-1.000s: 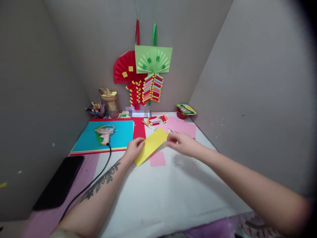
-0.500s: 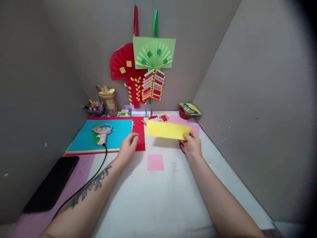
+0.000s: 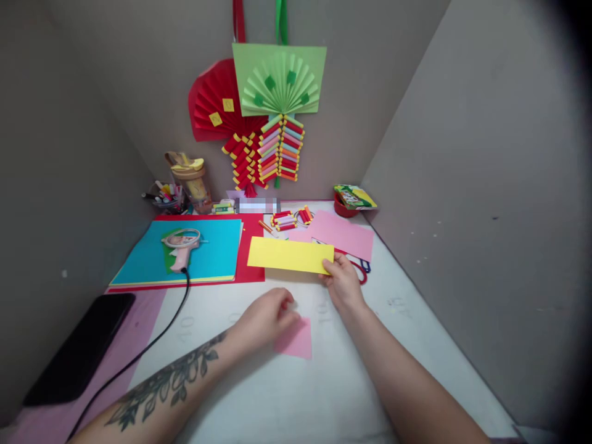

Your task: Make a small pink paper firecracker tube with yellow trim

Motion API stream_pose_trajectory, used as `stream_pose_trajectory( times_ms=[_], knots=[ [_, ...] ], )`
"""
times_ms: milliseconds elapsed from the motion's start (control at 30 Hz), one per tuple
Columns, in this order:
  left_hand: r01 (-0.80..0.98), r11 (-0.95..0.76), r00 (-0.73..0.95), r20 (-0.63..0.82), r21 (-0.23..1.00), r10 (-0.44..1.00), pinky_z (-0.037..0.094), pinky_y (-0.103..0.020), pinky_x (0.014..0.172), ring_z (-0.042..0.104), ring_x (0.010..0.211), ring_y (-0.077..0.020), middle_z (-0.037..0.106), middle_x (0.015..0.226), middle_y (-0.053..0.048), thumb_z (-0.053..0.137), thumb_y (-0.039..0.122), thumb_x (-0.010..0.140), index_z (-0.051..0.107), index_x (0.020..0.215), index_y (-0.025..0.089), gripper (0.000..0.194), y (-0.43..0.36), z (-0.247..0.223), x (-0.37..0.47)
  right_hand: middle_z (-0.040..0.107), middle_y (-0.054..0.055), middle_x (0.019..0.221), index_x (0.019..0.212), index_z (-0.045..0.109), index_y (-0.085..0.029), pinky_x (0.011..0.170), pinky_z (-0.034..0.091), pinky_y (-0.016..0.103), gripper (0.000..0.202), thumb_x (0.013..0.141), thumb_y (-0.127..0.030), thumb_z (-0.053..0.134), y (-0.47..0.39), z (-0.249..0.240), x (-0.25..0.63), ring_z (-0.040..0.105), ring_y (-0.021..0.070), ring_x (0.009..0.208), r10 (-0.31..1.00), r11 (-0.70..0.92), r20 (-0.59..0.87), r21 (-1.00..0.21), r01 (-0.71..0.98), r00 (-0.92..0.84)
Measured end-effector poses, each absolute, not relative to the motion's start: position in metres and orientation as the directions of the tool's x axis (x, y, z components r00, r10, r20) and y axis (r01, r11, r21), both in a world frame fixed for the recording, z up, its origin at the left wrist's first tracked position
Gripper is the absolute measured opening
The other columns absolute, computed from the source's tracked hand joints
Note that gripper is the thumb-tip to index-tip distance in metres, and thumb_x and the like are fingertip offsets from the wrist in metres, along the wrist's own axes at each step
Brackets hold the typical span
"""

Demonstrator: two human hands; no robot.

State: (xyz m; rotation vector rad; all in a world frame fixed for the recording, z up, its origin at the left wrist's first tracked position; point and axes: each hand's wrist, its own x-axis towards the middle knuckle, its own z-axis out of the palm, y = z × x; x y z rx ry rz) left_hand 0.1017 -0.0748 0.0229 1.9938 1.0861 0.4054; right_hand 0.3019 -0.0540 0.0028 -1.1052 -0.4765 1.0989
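My right hand (image 3: 342, 283) grips the right end of a yellow paper strip (image 3: 289, 254), which stretches flat to the left just above the white table (image 3: 287, 382). My left hand (image 3: 266, 317) rests on the table with its fingertips on the upper left corner of a small pink paper square (image 3: 296, 340). Whether the fingers pinch the square or only touch it is unclear. Red scissors (image 3: 359, 271) lie just behind my right hand, mostly hidden.
A pink glue gun (image 3: 181, 246) lies on blue and red sheets (image 3: 203, 256) at left, its black cord trailing toward me. A dark phone (image 3: 81, 345), pink paper (image 3: 342, 233), rolled paper firecrackers (image 3: 289, 219), a pen cup (image 3: 169, 198), a red bowl (image 3: 345, 206) and hanging fans (image 3: 277, 80) surround the spot.
My left hand let go of the yellow strip and moved down to the pink square. My right hand took the strip and carried it flat, slightly lower and left than half a second ago.
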Motion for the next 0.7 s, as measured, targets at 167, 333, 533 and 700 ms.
stream_pose_trajectory(
  times_ms=[167, 333, 533, 700],
  knots=[
    [0.005, 0.136, 0.359, -0.129, 0.991, 0.924, 0.052, -0.032, 0.075, 0.060, 0.100, -0.0233, 0.059, 0.118, -0.013, 0.055, 0.040, 0.080, 0.048, 0.119, 0.015, 0.047, -0.050, 0.015, 0.103, 0.065, 0.000, 0.088, 0.089, 0.051, -0.022, 0.052, 0.049, 0.022, 0.034, 0.063, -0.030, 0.072, -0.070, 0.010, 0.274, 0.062, 0.0149, 0.071, 0.952, -0.022, -0.149, -0.903, -0.429, 0.266],
    [-0.238, 0.136, 0.104, -0.114, 0.962, 0.988, 0.052, -0.037, 0.088, 0.056, 0.111, -0.0252, 0.058, 0.123, -0.011, 0.059, 0.030, 0.077, 0.052, 0.116, 0.017, 0.041, -0.031, 0.022, 0.091, 0.061, 0.003, 0.085, 0.095, 0.052, -0.021, 0.061, 0.051, 0.029, 0.020, 0.084, -0.038, 0.050, -0.077, 0.010, 0.275, 0.061, 0.0153, 0.069, 0.991, 0.079, 0.060, -0.984, -0.157, 0.124],
    [-0.208, 0.243, 0.258, -0.186, 0.947, 0.948, 0.054, -0.040, 0.081, 0.061, 0.102, -0.0285, 0.059, 0.121, -0.014, 0.067, 0.025, 0.071, 0.054, 0.113, 0.015, 0.045, -0.022, 0.019, 0.079, 0.045, 0.009, 0.123, 0.108, 0.056, -0.025, 0.085, 0.047, 0.040, 0.038, 0.076, -0.009, 0.048, -0.078, 0.012, 0.284, 0.049, 0.0223, 0.110, 0.811, 0.556, 0.558, -0.639, 0.532, -0.176],
    [-0.107, 0.085, 0.326, -0.046, 0.991, 0.944, 0.052, -0.039, 0.080, 0.061, 0.100, -0.0267, 0.058, 0.120, -0.014, 0.062, 0.032, 0.075, 0.043, 0.122, 0.016, 0.053, -0.006, 0.026, 0.090, 0.050, 0.006, 0.119, 0.082, 0.064, -0.025, 0.096, 0.039, 0.045, 0.030, 0.071, -0.002, 0.049, -0.078, 0.013, 0.273, 0.042, 0.0246, 0.112, 0.723, 0.584, 0.629, -0.334, 0.740, -0.286]
  ],
)
